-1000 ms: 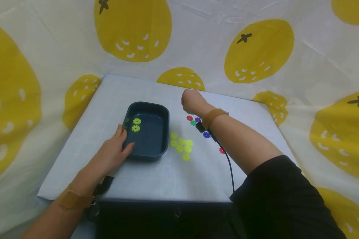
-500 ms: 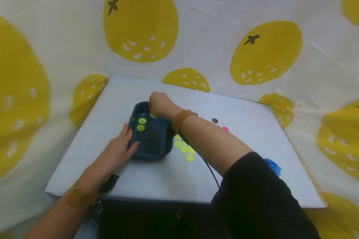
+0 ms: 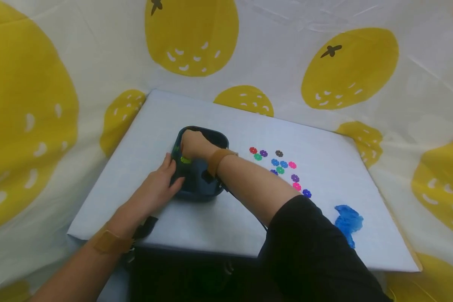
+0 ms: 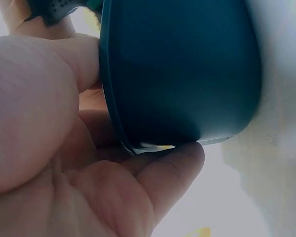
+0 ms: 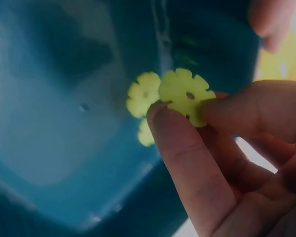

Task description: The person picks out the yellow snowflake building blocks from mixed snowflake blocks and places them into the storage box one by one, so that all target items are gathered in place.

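A dark blue-green rectangular dish [image 3: 201, 195] sits on the white table. My left hand [image 3: 156, 186] grips its left side; in the left wrist view the thumb reaches the rim and fingers touch the outer wall [image 4: 182, 74]. My right hand [image 3: 197, 145] is inside the dish, towards its far left. Between thumb and finger it pinches a thin yellow-green notched flower disc [image 5: 180, 86], as the right wrist view shows. Two similar discs [image 5: 142, 96] lie on the dish floor just beyond it. My right hand and forearm hide much of the dish.
Several coloured flower discs [image 3: 280, 170] lie scattered right of the dish, partly behind the right forearm. A crumpled blue sheet [image 3: 348, 222] rests near the table's right edge. A fruit-printed curtain [image 3: 272, 50] hangs behind the white table [image 3: 219, 233].
My right hand has moved left from above the table and down into the dish, carrying a yellow-green disc. My left hand keeps its grip. The view has shifted slightly.
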`<move>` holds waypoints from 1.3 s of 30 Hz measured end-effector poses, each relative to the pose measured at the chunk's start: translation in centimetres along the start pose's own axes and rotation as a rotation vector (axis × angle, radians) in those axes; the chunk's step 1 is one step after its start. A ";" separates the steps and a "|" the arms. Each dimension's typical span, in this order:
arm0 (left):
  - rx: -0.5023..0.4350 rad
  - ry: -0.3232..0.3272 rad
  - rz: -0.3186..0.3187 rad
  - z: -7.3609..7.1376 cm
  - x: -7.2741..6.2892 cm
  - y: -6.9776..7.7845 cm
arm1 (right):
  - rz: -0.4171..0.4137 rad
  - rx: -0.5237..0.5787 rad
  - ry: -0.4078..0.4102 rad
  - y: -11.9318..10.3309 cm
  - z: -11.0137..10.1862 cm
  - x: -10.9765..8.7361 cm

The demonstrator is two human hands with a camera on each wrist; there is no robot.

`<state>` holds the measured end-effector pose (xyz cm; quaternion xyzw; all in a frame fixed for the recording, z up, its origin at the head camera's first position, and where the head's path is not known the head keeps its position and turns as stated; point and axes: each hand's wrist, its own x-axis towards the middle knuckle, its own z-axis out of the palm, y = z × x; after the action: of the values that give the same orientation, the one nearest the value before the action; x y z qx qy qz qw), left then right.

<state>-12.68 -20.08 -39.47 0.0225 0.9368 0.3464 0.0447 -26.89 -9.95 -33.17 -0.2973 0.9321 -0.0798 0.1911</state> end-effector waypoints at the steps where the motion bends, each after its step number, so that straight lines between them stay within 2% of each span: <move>1: 0.002 0.003 0.002 0.0 0.0 0.0 | 0.010 0.034 -0.016 0.0 0.2 0.0; 6: 0.013 0.015 0.018 0.1 -0.1 -0.2 | 0.033 0.132 -0.080 0.2 1.4 -0.1; 13: 0.000 0.015 0.023 0.1 -0.1 -0.2 | 0.030 0.164 -0.072 0.3 2.4 0.2; 24: 0.002 0.022 0.025 0.1 0.0 -0.3 | 0.001 0.106 -0.017 0.1 3.2 0.4; 39: 0.016 0.035 0.036 0.3 -0.2 -0.2 | 0.039 0.026 0.023 0.0 4.0 0.5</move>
<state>-12.45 -20.08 -39.78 0.0337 0.9396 0.3400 0.0219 -25.61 -10.41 -36.99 -0.2756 0.9387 -0.0918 0.1858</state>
